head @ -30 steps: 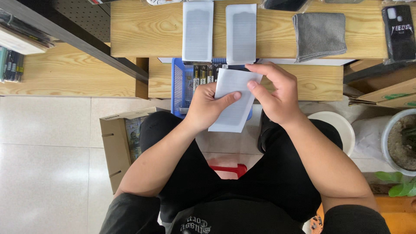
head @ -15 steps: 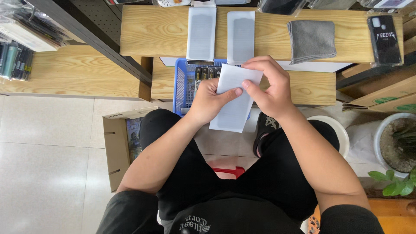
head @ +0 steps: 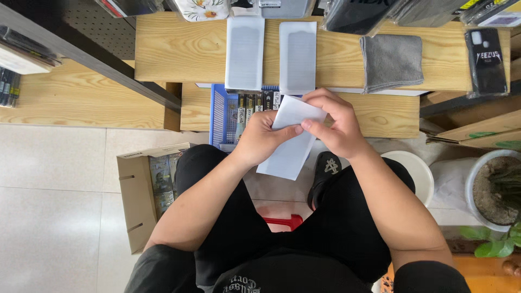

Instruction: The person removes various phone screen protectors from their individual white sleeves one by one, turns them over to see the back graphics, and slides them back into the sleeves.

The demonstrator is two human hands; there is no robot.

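Both of my hands hold a white paper sleeve (head: 292, 142) above my lap, tilted with its top end to the upper right. My left hand (head: 260, 137) grips its left edge with the thumb across the front. My right hand (head: 332, 123) pinches the top right end, fingers curled over it. Just beyond my hands a blue plastic basket (head: 219, 115) holds several small upright packets. On the wooden shelf above lie two flat white sleeves (head: 245, 52), (head: 297, 55) side by side.
A folded grey cloth (head: 392, 62) and a black phone case (head: 486, 53) lie on the wooden shelf (head: 179, 49). An open cardboard box (head: 140, 195) stands on the floor at my left, a white bucket (head: 414, 169) and a potted plant (head: 497, 188) at my right.
The view has shifted slightly. My right hand's fingers have closed further over the top end of the white sleeve; both hands stay on it.
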